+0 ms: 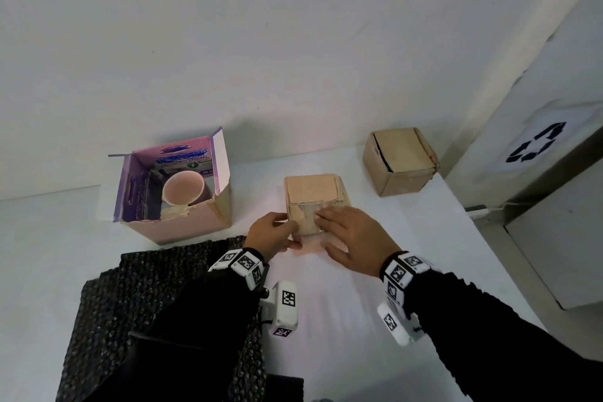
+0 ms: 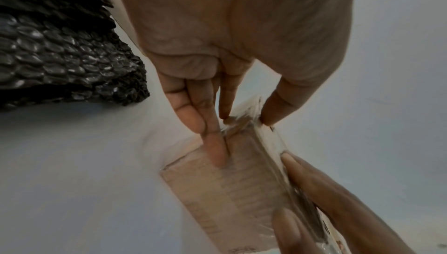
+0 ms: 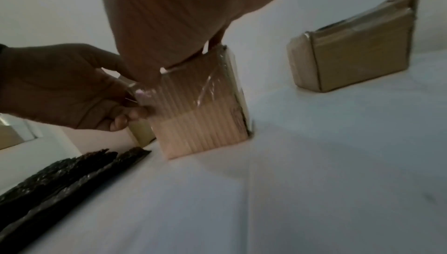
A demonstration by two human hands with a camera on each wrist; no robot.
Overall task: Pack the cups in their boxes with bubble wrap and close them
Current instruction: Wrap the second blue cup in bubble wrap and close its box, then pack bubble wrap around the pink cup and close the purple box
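Observation:
A closed brown cardboard box (image 1: 311,196) with clear tape on it stands mid-table. My left hand (image 1: 277,228) pinches its near left corner; in the left wrist view the fingers (image 2: 215,149) lie along the side and the thumb sits on the corner. My right hand (image 1: 339,225) lies flat with straight fingers pressing the box's top near edge. A second closed brown box (image 1: 401,160) stands at the back right. An open purple and pink box (image 1: 208,222) at the left holds a pink cup (image 1: 182,192). Black bubble wrap (image 1: 153,287) lies at the near left.
The white table (image 1: 375,303) runs to a wall behind the boxes. A grey cabinet with a recycling sign (image 1: 535,143) stands past the table's right edge. The bubble wrap (image 3: 60,177) reaches close to the box (image 3: 200,120) in my hands.

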